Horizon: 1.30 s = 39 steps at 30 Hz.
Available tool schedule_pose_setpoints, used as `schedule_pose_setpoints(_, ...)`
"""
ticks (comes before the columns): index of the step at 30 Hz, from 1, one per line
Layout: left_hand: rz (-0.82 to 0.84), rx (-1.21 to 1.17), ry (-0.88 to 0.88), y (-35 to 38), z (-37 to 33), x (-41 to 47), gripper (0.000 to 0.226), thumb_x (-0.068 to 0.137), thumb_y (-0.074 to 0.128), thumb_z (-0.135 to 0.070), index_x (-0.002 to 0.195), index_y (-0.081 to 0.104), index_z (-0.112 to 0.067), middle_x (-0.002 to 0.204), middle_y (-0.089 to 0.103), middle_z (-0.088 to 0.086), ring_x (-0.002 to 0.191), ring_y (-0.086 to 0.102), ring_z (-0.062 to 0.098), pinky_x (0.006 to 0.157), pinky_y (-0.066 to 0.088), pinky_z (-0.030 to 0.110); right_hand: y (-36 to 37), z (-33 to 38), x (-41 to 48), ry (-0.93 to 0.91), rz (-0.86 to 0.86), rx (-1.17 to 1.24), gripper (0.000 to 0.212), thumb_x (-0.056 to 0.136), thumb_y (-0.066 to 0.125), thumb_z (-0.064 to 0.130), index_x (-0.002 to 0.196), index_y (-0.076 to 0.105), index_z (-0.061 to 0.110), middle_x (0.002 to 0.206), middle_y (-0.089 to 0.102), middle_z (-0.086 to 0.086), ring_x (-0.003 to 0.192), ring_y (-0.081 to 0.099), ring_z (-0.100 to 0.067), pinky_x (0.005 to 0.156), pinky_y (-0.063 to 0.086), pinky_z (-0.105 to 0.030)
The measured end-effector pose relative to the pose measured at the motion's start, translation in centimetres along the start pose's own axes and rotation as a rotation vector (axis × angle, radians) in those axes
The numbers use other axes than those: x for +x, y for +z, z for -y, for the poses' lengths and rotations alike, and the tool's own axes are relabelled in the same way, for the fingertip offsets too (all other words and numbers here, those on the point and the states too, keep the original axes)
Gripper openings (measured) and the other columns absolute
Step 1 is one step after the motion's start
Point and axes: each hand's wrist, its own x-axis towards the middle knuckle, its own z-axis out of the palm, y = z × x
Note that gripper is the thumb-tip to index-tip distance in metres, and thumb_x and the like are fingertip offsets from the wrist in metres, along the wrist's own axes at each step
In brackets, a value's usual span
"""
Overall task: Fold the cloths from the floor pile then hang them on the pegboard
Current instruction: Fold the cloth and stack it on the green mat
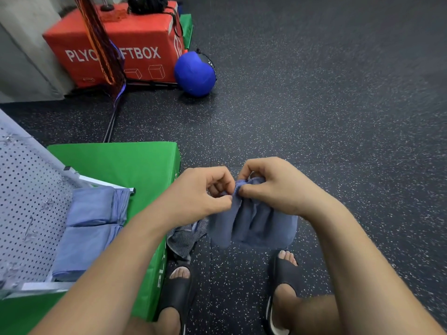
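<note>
Cloth [251, 223], blue and bunched, hangs above the speckled floor [338, 117] at centre frame, its top edge pinched between the curled fingers of the left hand [200, 192] at its 10 o'clock and the right hand [273, 187] at its 2 o'clock, with folded cloths [94, 213] on the pegboard [24, 201] at 9 o'clock.

Setting: gym / fitness rm. Evidence:
- Floor [314, 105]: black rubber tiles w/ pale speckle, seams visible, typical gym matting.
- Red soft box [140, 35], far left, white print "PLYO…FTBOX" + cube diagrams on its side.
- Green soft box [125, 163], near left, "PLY…" lettering on its side.
- Blue ball [193, 76], med-ball type, on floor touching the red box.
- Orange/purple cords [101, 39] hang in front of the red box; prob. resistance bands.
- Bare grey wall [21, 56] behind.
</note>
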Motion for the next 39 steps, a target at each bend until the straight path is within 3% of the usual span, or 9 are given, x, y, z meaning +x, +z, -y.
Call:
schedule_pose_setpoints(6,-0.139,0.274,0.074,0.9,0.5,0.1,0.011,0.081,0.076,-0.027,0.08,0.065,-0.025,0.073,0.064,-0.008,0.069,0.053,0.001,0.07,0.047,0.028,-0.6,0.5,0.3,0.034,-0.241,0.117,0.01,0.088,0.075,0.028,0.083,0.068,0.025,0.066,0.068,-0.001,0.06,0.052,-0.008,0.065,0.047,-0.031)
schedule_pose_setpoints(12,-0.214,0.258,0.011,-0.3,0.4,0.1,0.017,0.083,0.078,-0.006,0.078,0.071,-0.021,0.065,0.063,-0.018,0.058,0.052,-0.004,0.06,0.037,0.012,-2.1,-0.1,-0.2,0.118,-0.463,0.11,0.007,0.086,0.073,0.027,0.081,0.069,0.025,0.064,0.067,0.009,0.064,0.058,-0.007,0.065,0.048,-0.028)
schedule_pose_setpoints(18,-0.255,0.337,-0.061,-2.0,1.9,0.0,0.016,0.08,0.077,-0.006,0.076,0.068,-0.019,0.07,0.065,0.002,0.047,0.043,0.002,0.052,0.031,0.014,-3.1,-0.9,-0.4,0.194,-0.611,0.096,0.007,0.086,0.071,0.029,0.082,0.067,0.025,0.07,0.068,0.012,0.072,0.059,-0.004,0.065,0.046,-0.027)
schedule_pose_setpoints(24,-0.373,0.257,-0.096,-4.0,3.2,0.0,0.011,0.077,0.07,-0.031,0.077,0.071,-0.02,0.072,0.069,0.007,0.055,0.047,0.003,0.059,0.04,0.026,-3.4,-1.3,-0.5,0.249,-0.633,0.057,0.007,0.086,0.07,0.029,0.082,0.067,0.024,0.073,0.07,0.01,0.074,0.061,-0.006,0.062,0.044,-0.026)
schedule_pose_setpoints(27,-0.417,0.22,-0.106,-4.9,3.2,-0.2,0.011,0.08,0.07,-0.029,0.077,0.072,-0.019,0.067,0.07,0.005,0.055,0.055,0.008,0.062,0.044,0.027,-3.6,-1.6,-0.6,0.306,-0.656,0.048,0.007,0.086,0.068,0.028,0.082,0.066,0.023,0.075,0.07,0.009,0.072,0.06,-0.003,0.06,0.043,-0.024)
schedule_pose_setpoints(32,-0.503,0.309,-0.117,-5.9,4.1,-0.3,0.018,0.087,0.08,-0.01,0.076,0.074,-0.024,0.072,0.072,-0.009,0.063,0.059,-0.001,0.064,0.045,0.017,-3.9,-2.0,-0.7,0.374,-0.687,0.029,0.007,0.087,0.065,0.027,0.084,0.066,0.021,0.077,0.07,0.009,0.074,0.06,-0.001,0.06,0.042,-0.024)
schedule_pose_setpoints(36,-0.48,0.23,-0.076,-5.4,3.5,0.0,0.007,0.086,0.076,-0.024,0.081,0.073,-0.024,0.077,0.074,-0.005,0.069,0.063,0.005,0.07,0.05,0.025,-3.3,-2.1,-0.6,0.362,-0.612,0.0,0.002,0.087,0.065,0.024,0.087,0.065,0.023,0.08,0.071,0.009,0.08,0.063,-0.005,0.062,0.043,-0.025)
schedule_pose_setpoints(39,-0.48,0.206,-0.036,-5.0,2.8,0.2,0.01,0.085,0.069,-0.033,0.084,0.07,-0.022,0.078,0.072,0.004,0.07,0.059,0.011,0.069,0.048,0.029,-3.0,-2.1,-0.5,0.362,-0.593,-0.005,0.001,0.087,0.065,0.024,0.087,0.065,0.023,0.078,0.07,0.008,0.078,0.063,-0.007,0.062,0.043,-0.026)
